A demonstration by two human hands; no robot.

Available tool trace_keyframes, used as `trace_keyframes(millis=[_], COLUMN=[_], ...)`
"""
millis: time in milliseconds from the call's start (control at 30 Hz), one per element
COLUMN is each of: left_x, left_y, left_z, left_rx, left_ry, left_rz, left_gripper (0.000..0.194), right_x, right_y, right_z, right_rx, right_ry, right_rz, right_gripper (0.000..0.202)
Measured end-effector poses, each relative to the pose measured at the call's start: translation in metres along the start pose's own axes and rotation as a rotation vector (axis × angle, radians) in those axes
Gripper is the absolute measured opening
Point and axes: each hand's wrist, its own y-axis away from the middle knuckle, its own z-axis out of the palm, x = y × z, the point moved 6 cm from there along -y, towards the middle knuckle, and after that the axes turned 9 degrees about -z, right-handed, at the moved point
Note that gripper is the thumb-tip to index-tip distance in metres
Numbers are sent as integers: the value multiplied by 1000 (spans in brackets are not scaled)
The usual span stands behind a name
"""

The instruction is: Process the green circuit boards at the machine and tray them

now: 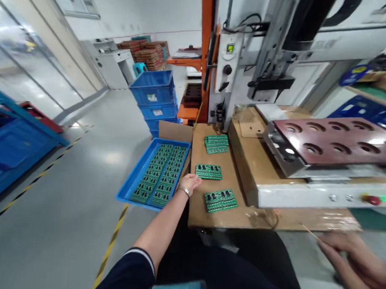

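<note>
My left hand (191, 182), with a bracelet at its wrist, reaches to the left edge of the brown table. Its extended fingers are at the lower left corner of a green circuit board (209, 172); contact is unclear. Closer to me lies another circuit board (221, 200), slightly turned. Farther back are overlapping green boards (216, 144). At the lower right, my blurred right hand (350, 261) pinches a thin stick (310, 233). Left of the table, a blue tray (128, 175) holds rows of green boards.
A machine base (308, 194) with a red button stands on the table's right side. It bears a reddish plate (347, 159) with round holes. Blue crates (153, 93) are stacked behind the tray. An orange post (205, 39) rises at the back.
</note>
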Motion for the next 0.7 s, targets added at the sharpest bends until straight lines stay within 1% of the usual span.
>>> trace_keyframes(millis=[100,167,267,333,433,500,567,600,633,700], left_x=[-4,-9,-17,-21,-23,-17,-4,5,15,39], left_y=[-6,-8,-10,-9,-6,-4,-5,-8,-12,-24], left_z=[19,32,43,42,27,14,4,2,3,12], left_rx=[-8,-7,2,10,26,44,64,74,85,116], left_ry=[-61,-125,-256,-371,-578,-721,-845,-895,-934,-982], left_rz=[-3,-4,-7,-18,-37,-26,18,51,89,186], left_gripper=[26,26,25,25,22,19,18,18,18,20], right_x=[-4,-8,-9,-8,-1,7,15,18,21,25], right_y=[1,-1,-6,-11,-17,-21,-26,-29,-32,-41], right_z=[7,6,5,4,6,8,12,13,14,18], right_rx=[-37,-14,-14,-21,-24,-21,-14,-11,-9,-9], right_ry=[15,18,23,22,-4,-33,-56,-60,-59,-48], right_rz=[-59,-94,-97,-91,-73,-54,-39,-33,-30,-33], right_gripper=[8,8,6,5,4,6,8,7,6,4])
